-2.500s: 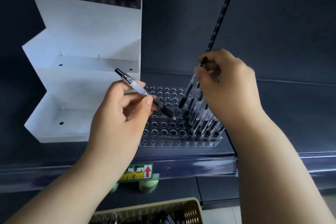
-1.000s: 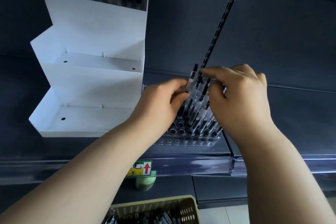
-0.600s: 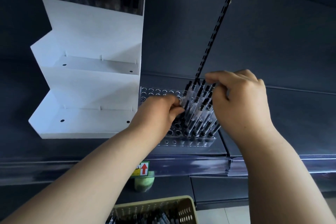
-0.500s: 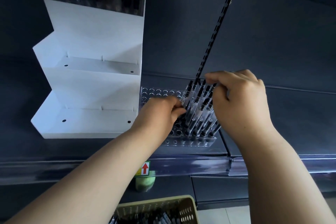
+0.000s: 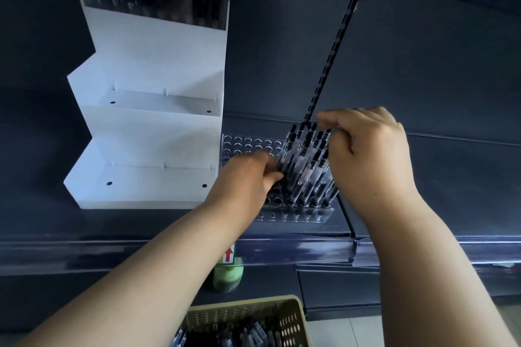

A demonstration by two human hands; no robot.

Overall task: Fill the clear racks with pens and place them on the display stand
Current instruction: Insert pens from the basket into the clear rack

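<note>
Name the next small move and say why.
Probably press the pen that the left hand pinches fully down into its hole. It stands at the left edge of the pens that the right hand steadies by their tops, and the rack has unfilled holes beside it.

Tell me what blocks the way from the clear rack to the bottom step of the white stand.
Nothing visible does. The clear rack sits just right of the white stand, whose bottom step shows bare. The left hand and right hand hold the rack's pens.
</note>
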